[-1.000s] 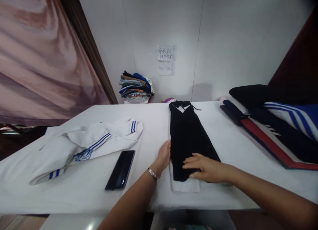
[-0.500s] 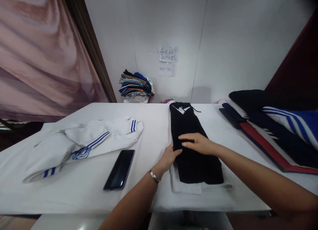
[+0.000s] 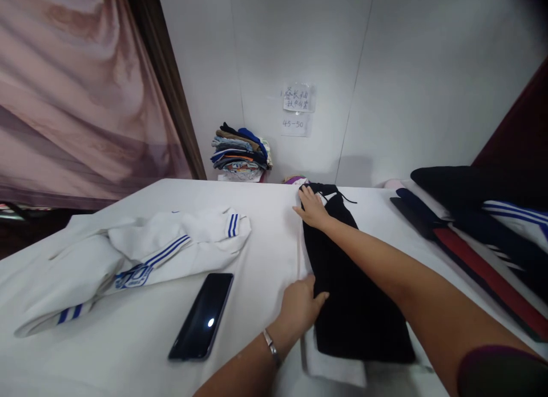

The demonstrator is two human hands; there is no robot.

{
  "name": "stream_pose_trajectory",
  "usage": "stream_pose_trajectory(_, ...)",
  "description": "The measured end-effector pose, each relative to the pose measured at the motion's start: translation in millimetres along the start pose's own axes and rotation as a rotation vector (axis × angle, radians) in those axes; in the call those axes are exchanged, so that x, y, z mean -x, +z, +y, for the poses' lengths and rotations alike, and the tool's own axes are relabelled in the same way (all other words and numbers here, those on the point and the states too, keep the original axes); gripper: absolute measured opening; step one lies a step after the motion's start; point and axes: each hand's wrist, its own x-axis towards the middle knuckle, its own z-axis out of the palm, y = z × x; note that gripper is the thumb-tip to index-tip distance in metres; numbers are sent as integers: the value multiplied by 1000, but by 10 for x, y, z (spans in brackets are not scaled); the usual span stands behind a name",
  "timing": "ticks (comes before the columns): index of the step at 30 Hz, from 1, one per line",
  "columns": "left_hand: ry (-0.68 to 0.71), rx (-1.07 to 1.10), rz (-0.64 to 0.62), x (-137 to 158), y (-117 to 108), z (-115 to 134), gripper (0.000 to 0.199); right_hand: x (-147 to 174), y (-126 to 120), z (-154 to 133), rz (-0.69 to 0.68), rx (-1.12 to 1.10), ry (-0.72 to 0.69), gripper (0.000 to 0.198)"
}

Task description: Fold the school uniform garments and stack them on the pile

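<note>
Folded black trousers [image 3: 357,305] with a drawstring at the waist lie lengthwise on the table, over a white garment [image 3: 334,367] that shows at the lower edge. My left hand [image 3: 298,307] is at the left edge of the trousers, thumb on top and fingers curled at the side, pinching the cloth. Farther up, my right hand [image 3: 314,207] lies flat with fingers apart on the waist end, partly covering a white patch there. The right forearm crosses over the trousers.
A white hooded top with blue stripes [image 3: 166,263] lies spread at left, with a black phone [image 3: 201,317] in front. Folded clothes [image 3: 479,243] are piled at right. Another clothes stack [image 3: 242,151] stands by the wall, below paper signs [image 3: 298,100].
My right hand has moved up from the middle of the trousers to the waist end and flattened. My left hand has slid nearer along the left edge. The view has shifted slightly.
</note>
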Motion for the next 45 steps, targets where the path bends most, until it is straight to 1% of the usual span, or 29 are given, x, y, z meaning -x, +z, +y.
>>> stream_pose_trajectory(2, -8, -209, -5, 19, 6, -18, 28, -133, 118, 86, 57, 19, -6, 65)
stream_pose_trajectory(3, -6, -268, -14, 26, 11, -23, 27, -169, 193, 159, 38, 34, 16, 66)
stream_pose_trajectory(4, -4, -300, -31, 30, 14, -24, 27, -185, 277, 249, -21, 49, 63, 67)
stream_pose_trajectory(7, -37, -382, -91, 35, 6, 4, 27, -144, 540, 552, -286, 83, 274, 66)
stream_pose_trajectory(8, -56, -411, -110, 35, -1, 22, 26, -117, 618, 639, -340, 87, 326, 66)
stream_pose_trajectory(9, -70, -438, -125, 35, -9, 42, 26, -92, 684, 710, -360, 90, 353, 67)
stream_pose_trajectory(11, -81, -481, -146, 37, -23, 78, 25, -58, 776, 795, -351, 95, 368, 68)
stream_pose_trajectory(14, -72, -520, -162, 42, -31, 104, 24, -61, 812, 811, -339, 96, 368, 70)
stream_pose_trajectory(18, -61, -540, -146, 48, -42, 102, 25, -100, 708, 764, -351, 68, 361, 68)
stream_pose_trajectory(21, -53, -564, -132, 54, -66, 112, 28, -13, 564, 735, -369, 42, 339, 64)
stream_pose_trajectory(24, -42, -587, -135, 54, -88, 131, 28, 268, 454, 715, -318, 50, 284, 64)
stream_pose_trajectory(27, -27, -618, -134, 35, -90, 127, 28, 601, 415, 701, -295, 46, 238, 63)
stream_pose_trajectory(31, -32, -634, -125, 0, -83, 93, 29, 823, 359, 644, -322, -4, 265, 61)
stream_pose_trajectory(33, -36, -627, -123, -11, -89, 85, 30, 908, 294, 587, -320, -22, 278, 63)
stream_pose_trajectory(35, -32, -624, -125, -13, -99, 91, 30, 1064, 222, 531, -307, -54, 266, 64)
stream_pose_trajectory(39, -27, -641, -131, -14, -117, 123, 31, 1549, 104, 508, -363, -199, 132, 66)
stream_pose_trajectory(41, -31, -640, -132, -22, -118, 128, 31, 1779, 39, 551, -358, -331, 105, 66)
stream_pose_trajectory(43, -39, -631, -128, -36, -113, 122, 31, 1972, -36, 609, -274, -500, 164, 63)
stream_pose_trajectory(45, -50, -618, -121, -53, -104, 112, 32, 2153, -107, 655, -180, -631, 266, 61)
